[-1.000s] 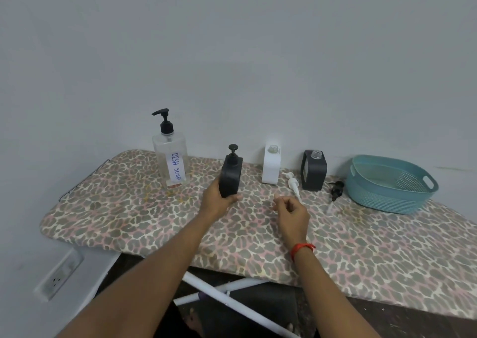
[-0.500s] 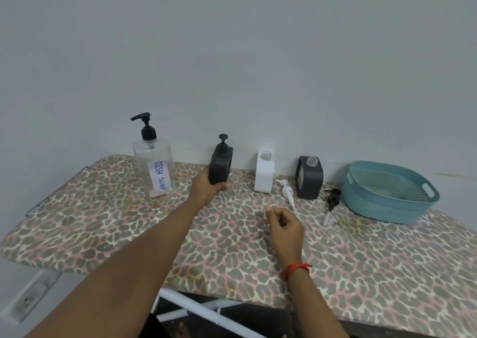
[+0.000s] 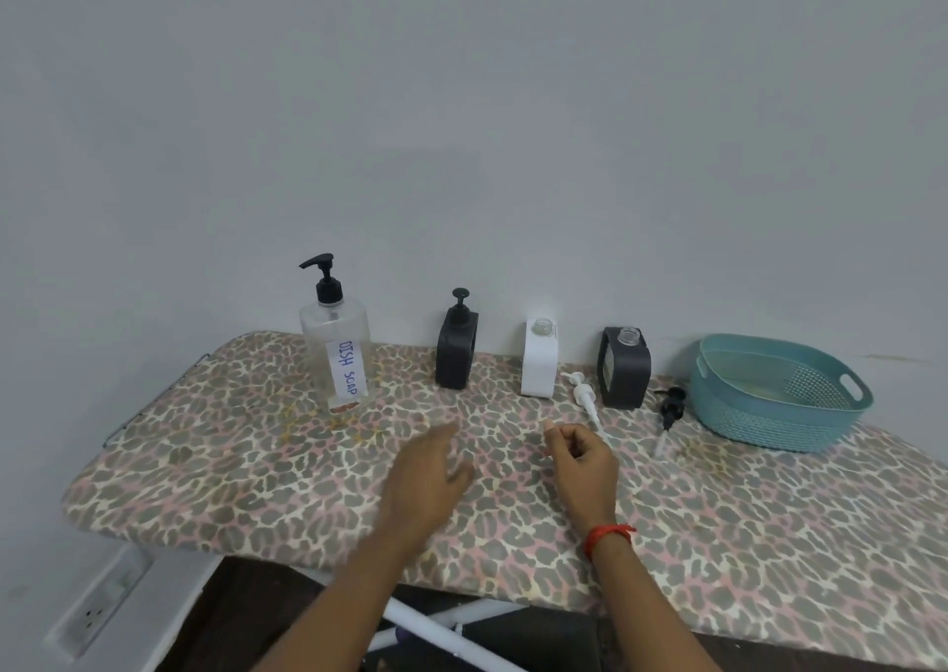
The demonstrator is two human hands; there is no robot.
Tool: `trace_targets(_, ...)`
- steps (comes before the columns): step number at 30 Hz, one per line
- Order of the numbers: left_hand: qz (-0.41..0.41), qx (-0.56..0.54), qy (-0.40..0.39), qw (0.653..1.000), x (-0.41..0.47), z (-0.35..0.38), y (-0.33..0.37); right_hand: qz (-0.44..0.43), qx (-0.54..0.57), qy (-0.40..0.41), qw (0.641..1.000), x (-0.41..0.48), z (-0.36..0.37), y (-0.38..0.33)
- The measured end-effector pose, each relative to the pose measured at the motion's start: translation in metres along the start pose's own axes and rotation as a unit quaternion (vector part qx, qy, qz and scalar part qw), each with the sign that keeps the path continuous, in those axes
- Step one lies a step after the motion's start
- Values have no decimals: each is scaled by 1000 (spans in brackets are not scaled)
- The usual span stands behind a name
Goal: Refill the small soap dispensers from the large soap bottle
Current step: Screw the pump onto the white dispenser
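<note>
The large clear bottle (image 3: 336,351) labelled "DISH SOAP", with a black pump, stands at the back left of the board. A black dispenser (image 3: 456,345) with its pump on stands by the wall. To its right stand a white dispenser (image 3: 538,358) and a second black dispenser (image 3: 626,367), both with open necks. A white pump (image 3: 585,397) and a black pump (image 3: 669,407) lie on the cloth near them. My left hand (image 3: 426,476) hovers above the cloth with relaxed fingers, holding nothing. My right hand (image 3: 582,458) is loosely curled and holds nothing.
A teal plastic basket (image 3: 779,399) sits at the back right. The leopard-print ironing board (image 3: 205,466) ends at the left and along the near edge. The wall runs close behind the bottles. White board legs (image 3: 446,635) show below, and a wall socket (image 3: 97,615) at lower left.
My left hand let go of the black dispenser with the pump, which now stands by the wall, and drew back toward me. My right hand stayed about where it was.
</note>
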State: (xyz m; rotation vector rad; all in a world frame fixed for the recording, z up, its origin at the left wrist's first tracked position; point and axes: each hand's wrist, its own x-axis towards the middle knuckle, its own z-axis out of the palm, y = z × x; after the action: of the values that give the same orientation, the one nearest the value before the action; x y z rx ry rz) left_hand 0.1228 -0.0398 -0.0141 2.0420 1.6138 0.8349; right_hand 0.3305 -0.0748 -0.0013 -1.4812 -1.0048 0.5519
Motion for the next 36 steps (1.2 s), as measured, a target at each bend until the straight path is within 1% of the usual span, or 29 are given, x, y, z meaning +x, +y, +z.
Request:
trace_targets(2, 30, 37, 3, 999, -15, 0, -9, -3, -12, -1, 1000, -2, 1, -1)
trace_targets(6, 43, 36, 24, 998, -16, -6, -2, 9, -43, 27, 999, 0, 10, -8)
trace_targets(10, 40, 28, 20, 999, -19, -11, 2, 1, -122, 46, 991, 26, 31, -22)
trace_targets(12, 39, 26, 14, 999, -20, -12, 2, 2, -155, 38, 987, 46, 41, -37)
trace_targets(16, 35, 26, 14, 999, -19, -13, 2, 18, -187, 16, 982, 78, 58, -61)
trace_targets(19, 29, 16, 17, 999, -19, -13, 3, 47, -199, 17, 979, 85, 57, -63)
trace_targets(21, 25, 5, 18, 1000, -19, -13, 5, 47, -200, 16, 979, 83, 49, -63)
trace_targets(27, 21, -20, 28, 999, -19, -15, 7, -10, -208, -65, 976, 60, 21, -60)
trace_targets(30, 14, -34, 17, 999, -20, -17, 9, -43, -201, -111, 972, 37, 11, -64)
trace_targets(33, 34, -50, 14, 998, -25, -20, 15, -55, -174, -166, 969, 14, 7, -70)
trace_targets(36, 64, -68, 43, 995, -29, -22, 17, -59, -140, -215, 965, -7, 12, -71)
